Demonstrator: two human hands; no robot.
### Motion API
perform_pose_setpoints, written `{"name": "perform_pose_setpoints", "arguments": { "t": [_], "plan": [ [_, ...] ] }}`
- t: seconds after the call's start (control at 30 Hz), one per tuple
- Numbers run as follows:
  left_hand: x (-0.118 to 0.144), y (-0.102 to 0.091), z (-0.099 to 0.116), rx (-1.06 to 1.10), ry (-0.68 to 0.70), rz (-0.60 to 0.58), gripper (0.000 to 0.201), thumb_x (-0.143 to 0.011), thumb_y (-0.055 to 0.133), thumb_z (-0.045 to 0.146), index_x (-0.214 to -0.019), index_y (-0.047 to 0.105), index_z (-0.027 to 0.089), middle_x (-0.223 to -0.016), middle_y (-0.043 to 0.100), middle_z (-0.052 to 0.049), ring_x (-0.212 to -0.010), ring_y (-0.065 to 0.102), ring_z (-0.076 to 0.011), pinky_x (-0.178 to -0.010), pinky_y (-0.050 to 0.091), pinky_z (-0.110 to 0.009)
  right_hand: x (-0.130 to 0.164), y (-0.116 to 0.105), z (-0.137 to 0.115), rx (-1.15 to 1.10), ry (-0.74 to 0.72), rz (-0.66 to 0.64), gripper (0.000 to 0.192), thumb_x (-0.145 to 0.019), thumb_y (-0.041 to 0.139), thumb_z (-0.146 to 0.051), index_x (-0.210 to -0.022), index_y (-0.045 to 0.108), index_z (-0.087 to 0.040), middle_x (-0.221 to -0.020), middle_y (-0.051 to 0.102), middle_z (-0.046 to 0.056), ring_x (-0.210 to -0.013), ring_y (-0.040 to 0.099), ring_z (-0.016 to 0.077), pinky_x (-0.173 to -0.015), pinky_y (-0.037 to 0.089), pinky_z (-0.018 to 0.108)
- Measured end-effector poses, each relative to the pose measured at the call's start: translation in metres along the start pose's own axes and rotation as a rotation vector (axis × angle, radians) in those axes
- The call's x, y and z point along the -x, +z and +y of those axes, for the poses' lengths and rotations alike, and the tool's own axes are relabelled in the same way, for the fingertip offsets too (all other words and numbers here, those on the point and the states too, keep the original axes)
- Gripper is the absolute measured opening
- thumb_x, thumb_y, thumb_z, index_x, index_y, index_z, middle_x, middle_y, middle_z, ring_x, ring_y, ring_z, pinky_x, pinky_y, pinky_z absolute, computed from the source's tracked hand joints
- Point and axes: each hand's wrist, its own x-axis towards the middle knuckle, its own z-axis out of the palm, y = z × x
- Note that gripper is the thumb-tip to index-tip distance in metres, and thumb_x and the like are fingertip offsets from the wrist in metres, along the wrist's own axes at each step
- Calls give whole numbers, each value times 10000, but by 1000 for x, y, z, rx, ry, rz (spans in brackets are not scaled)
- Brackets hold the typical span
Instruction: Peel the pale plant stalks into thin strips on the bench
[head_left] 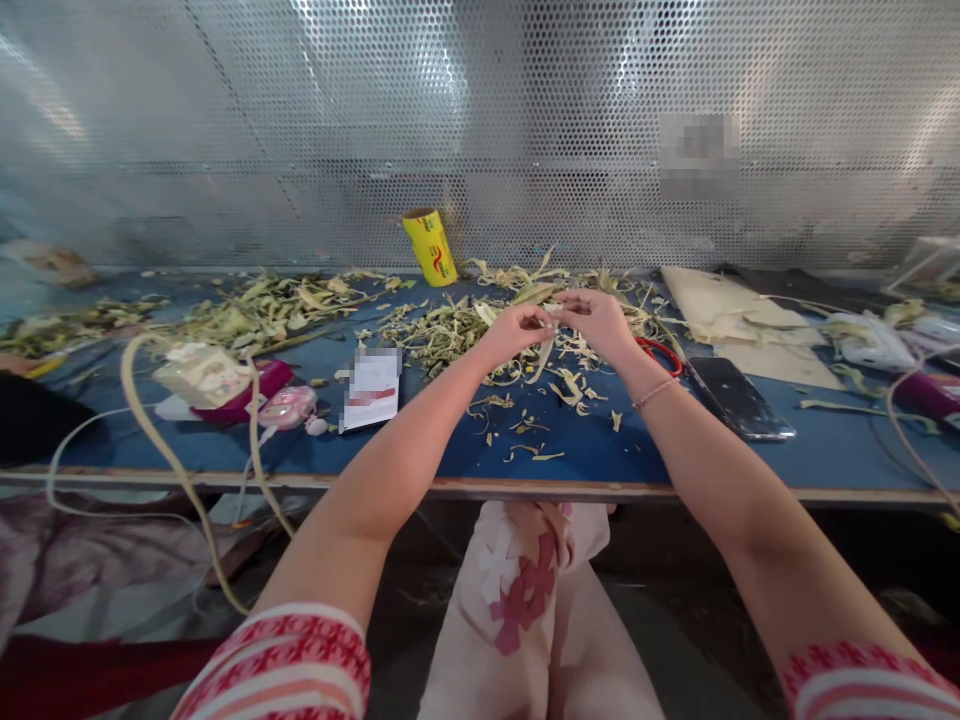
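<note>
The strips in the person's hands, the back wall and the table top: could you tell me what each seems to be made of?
The strip held between the left hand and the right hand looks like dried plant leaf: pale green-yellow, matt, curling like the scraps around it. The back wall seems to be perforated sheet metal, shiny with regular holes. The table top has a smooth blue covering over a likely wooden edge.

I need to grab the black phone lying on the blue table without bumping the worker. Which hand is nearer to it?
Right. The right hand is just left of the flat black phone, beside the red-handled scissors. The left hand is farther left, both pinching a pale leaf strip.
</note>
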Motion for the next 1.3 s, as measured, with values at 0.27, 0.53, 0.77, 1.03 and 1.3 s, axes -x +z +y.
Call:
{"name": "perform_pose_setpoints", "arguments": {
  "t": [0.27,0.53,0.77,1.03,1.3],
  "plan": [
    [0,-3,2,24,-30,64,231,-653,746,304,-736,609,138,-623,585,4,-585,527,-89,-599,417,-242,-2,-2,5,-49,20,58,266,-660,734,-302,-874,683,-153,-766,694,39,-745,652,166,-777,540,346],
    [2,3,5,-57,-21,18,196,-661,745,273,-729,622,137,-612,588,2,-578,513,-91,-585,409,-242,2,7,4,-17,62,37,224,-660,750,-353,-725,626,-178,-597,610,-19,-548,544,99,-588,495,266],
    [2,0,5,-78,-39,44,203,-653,749,269,-744,645,122,-632,603,-9,-594,532,-96,-606,419,-248,4,6,0,-194,137,27,232,-632,765,-239,-809,633,-166,-684,656,-3,-633,600,108,-675,538,285],
    [2,1,2,-34,-46,24,224,-625,758,289,-719,636,127,-590,590,-1,-568,525,-94,-572,412,-237,2,5,5,-182,134,11,213,-640,756,-310,-774,656,-177,-702,665,8,-654,613,123,-696,545,301],
    [-1,2,-6,-12,-33,-40,178,-647,737,259,-726,647,128,-613,603,-8,-584,545,-97,-596,427,-248,2,4,11,-46,47,-82,269,-674,713,-364,-866,678,-179,-757,671,21,-684,599,128,-674,518,289]
  ]
}}
